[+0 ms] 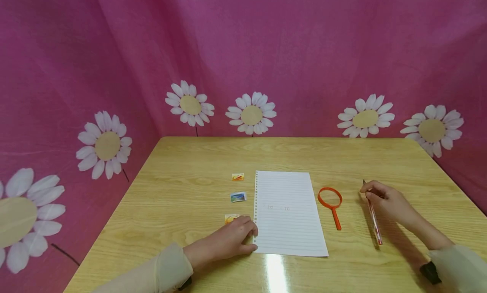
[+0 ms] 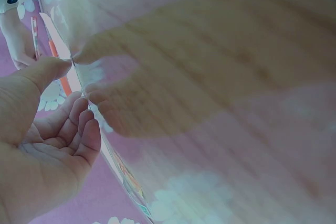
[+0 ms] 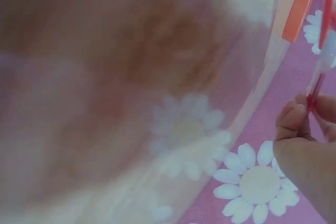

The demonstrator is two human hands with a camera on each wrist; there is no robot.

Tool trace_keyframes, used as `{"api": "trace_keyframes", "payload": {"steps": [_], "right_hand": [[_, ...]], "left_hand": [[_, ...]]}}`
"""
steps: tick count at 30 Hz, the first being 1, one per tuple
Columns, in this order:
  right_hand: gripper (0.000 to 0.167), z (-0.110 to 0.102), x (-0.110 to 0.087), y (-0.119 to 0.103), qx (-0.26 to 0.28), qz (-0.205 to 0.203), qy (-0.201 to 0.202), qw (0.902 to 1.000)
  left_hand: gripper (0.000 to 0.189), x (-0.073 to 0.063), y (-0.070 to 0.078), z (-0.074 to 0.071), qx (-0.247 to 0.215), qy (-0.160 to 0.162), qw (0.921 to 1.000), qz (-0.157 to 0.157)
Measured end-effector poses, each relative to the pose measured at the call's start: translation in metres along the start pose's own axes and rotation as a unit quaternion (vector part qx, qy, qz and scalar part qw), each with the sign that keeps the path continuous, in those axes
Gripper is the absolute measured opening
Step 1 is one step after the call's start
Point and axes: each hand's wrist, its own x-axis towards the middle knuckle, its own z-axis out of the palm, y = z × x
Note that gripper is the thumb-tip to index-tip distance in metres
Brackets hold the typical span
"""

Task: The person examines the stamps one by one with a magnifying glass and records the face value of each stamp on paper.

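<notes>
A lined sheet of paper (image 1: 287, 234) with punched holes down its left side lies on the table, faint pencil-like marks near its middle. My left hand (image 1: 232, 237) rests at the sheet's lower left edge, thumb and fingertips touching down there. In the left wrist view, the left hand (image 2: 52, 135) has its fingers loosely bent. To the right of the sheet, my right hand (image 1: 392, 203) pinches a clear and red pen (image 1: 373, 219) near its dark end. The right wrist view shows the thumb and fingers of the right hand (image 3: 310, 135) around the pen (image 3: 321, 69).
An orange-red magnifying glass (image 1: 335, 217) lies between sheet and pen. Left of the sheet are a yellow stamp-like picture (image 1: 238, 177), a blue-green one (image 1: 238, 197) and another yellow one (image 1: 230, 218), partly covered by the left hand. A pink flowered curtain (image 1: 266, 52) surrounds the wooden table (image 1: 182, 179).
</notes>
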Motion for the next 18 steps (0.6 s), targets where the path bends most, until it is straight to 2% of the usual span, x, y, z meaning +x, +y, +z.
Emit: {"api": "trace_keyframes", "payload": {"steps": [2, 7, 12, 18], "right_hand": [[0.008, 0.004, 0.004, -0.001, -0.022, -0.012, -0.011, 0.9996], [0.014, 0.014, 0.01, -0.002, -0.048, -0.022, -0.035, 0.998], [0.011, 0.02, 0.013, -0.002, -0.079, -0.019, -0.027, 0.9964], [0.011, 0.024, 0.016, -0.003, -0.088, -0.006, -0.036, 0.9955]], "left_hand": [[0.023, 0.0, -0.001, 0.0, -0.003, -0.001, 1.0, 0.0], [0.023, 0.0, -0.001, 0.001, 0.0, 0.001, 1.0, 0.003], [0.022, -0.001, -0.001, 0.0, -0.001, 0.004, 0.9999, 0.011], [0.023, -0.001, -0.002, 0.0, -0.005, 0.011, 0.9998, 0.013]]}}
